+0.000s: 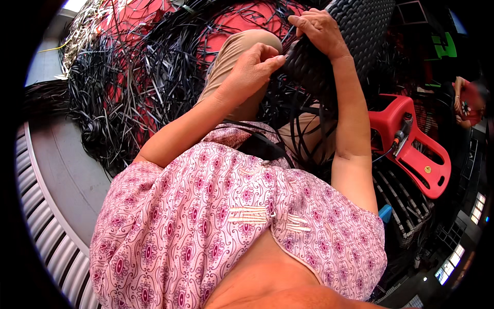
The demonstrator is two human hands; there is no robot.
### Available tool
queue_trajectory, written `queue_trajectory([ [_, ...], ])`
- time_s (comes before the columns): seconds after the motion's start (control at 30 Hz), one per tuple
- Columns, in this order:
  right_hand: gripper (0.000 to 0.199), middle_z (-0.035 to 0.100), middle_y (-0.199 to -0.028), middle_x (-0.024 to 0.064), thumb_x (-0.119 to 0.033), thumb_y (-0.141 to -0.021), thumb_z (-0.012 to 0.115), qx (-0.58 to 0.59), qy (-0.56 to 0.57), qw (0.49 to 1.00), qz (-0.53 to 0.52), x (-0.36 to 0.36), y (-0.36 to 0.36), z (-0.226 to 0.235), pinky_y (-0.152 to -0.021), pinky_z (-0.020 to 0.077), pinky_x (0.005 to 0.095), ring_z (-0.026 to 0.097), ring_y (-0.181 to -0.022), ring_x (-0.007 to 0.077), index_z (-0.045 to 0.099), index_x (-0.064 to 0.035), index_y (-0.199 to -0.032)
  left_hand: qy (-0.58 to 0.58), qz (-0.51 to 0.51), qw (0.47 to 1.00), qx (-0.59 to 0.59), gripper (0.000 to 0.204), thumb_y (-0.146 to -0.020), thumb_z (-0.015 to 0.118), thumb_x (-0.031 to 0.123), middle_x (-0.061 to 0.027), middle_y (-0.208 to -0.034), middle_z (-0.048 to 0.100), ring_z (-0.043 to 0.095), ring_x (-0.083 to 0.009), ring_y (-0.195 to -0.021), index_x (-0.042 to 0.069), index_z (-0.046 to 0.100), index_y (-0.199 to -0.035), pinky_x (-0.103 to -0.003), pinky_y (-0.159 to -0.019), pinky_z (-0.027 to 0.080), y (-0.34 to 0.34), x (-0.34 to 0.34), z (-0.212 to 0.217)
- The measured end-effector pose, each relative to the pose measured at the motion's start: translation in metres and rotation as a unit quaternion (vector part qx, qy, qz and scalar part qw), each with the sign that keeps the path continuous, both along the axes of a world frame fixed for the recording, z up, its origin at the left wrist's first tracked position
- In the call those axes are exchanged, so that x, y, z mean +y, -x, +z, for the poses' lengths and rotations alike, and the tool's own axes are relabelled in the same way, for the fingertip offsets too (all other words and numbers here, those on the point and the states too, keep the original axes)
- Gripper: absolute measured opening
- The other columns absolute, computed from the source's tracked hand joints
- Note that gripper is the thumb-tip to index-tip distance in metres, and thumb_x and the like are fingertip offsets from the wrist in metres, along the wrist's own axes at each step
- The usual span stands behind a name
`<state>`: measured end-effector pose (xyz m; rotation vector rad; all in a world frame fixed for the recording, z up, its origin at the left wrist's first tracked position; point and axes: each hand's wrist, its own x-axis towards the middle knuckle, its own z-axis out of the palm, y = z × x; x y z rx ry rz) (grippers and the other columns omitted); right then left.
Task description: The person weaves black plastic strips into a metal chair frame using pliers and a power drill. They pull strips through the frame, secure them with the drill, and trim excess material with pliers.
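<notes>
While your right hand point(324, 34) clasps the black woven panel point(363, 32) in front of you, fingers bent, your left hand point(255, 67) holds thumb and forefinger close together beside its edge. Their hold cannot be determined.

Black wickerwork point(364, 38), pink shirt point(180, 221) (purple-patterned), tan trousers point(243, 45)

A woven panel point(368, 33) shows a ridged, softly shining weave of black, plastic-looking strands; loose strips point(128, 67) gleam slick and smooth beside a smooth red plastic chair point(387, 116), matt tan cloth trousers point(234, 51) and a matt printed-cloth shirt point(180, 232).
</notes>
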<state>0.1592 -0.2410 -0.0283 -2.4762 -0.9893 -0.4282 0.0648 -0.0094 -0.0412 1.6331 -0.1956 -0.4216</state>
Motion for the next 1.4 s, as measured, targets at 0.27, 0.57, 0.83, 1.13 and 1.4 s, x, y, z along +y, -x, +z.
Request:
queue_trajectory([
  [0.27,0.029,0.071,-0.082,-0.0019,-0.032,-0.098,0.05,0.054,0.013,0.998,0.037,-0.006,0.009,0.008,-0.088,0.042,0.0357,0.064,-0.085,0.02,0.078,-0.0228,-0.094,0.145,-0.032,0.953,0.264,0.03,-0.101,0.059,0.034,0.0041,-0.072,0.055,0.05,-0.0047,-0.06,0.005,0.064,-0.094,-0.019,-0.054,0.041,0.007,0.005,0.003],
  [0.57,0.028,0.068,-0.095,-0.0055,-0.032,-0.095,0.05,0.036,0.054,0.995,0.07,0.0,0.037,0.017,-0.098,0.0321,0.0351,0.056,-0.102,0.017,0.076,-0.0211,-0.096,0.218,0.011,0.942,0.255,0.027,-0.103,0.056,0.029,0.0053,-0.066,0.051,0.045,-0.0053,-0.053,0.008,0.063,-0.088,-0.019,-0.049,0.036,0.025,-0.008,0.009],
  [0.83,0.032,0.069,-0.085,-0.0054,-0.031,-0.099,0.048,0.01,0.0,1.0,0.017,0.01,0.047,0.005,-0.098,0.0324,0.0352,0.059,-0.093,0.0168,0.074,-0.0189,-0.086,0.211,0.029,0.958,0.19,0.027,-0.103,0.056,0.027,0.0048,-0.065,0.05,0.043,-0.0052,-0.052,0.007,0.063,-0.086,-0.02,-0.051,0.035,0.035,-0.02,0.008],
  [1.13,0.033,0.071,-0.087,-0.0017,-0.03,-0.101,0.053,0.065,-0.038,0.997,0.014,0.014,0.045,0.014,-0.098,0.0378,0.0314,0.062,-0.092,0.0131,0.074,-0.0088,-0.085,0.19,0.048,0.969,0.152,0.03,-0.102,0.059,0.031,0.0042,-0.064,0.05,0.044,-0.0054,-0.054,0.006,0.063,-0.085,-0.021,-0.052,0.035,0.048,-0.022,-0.012],
  [1.4,0.017,0.068,-0.084,0.0022,-0.017,-0.095,0.064,0.168,-0.251,0.949,-0.084,0.015,0.072,0.035,-0.071,0.0502,0.0301,0.061,-0.075,0.0132,0.07,-0.0024,-0.089,0.198,0.065,0.967,0.147,0.026,-0.099,0.064,0.028,0.0027,-0.067,0.054,0.047,-0.0064,-0.054,0.003,0.065,-0.095,-0.02,-0.052,0.038,0.047,-0.014,-0.012],
])
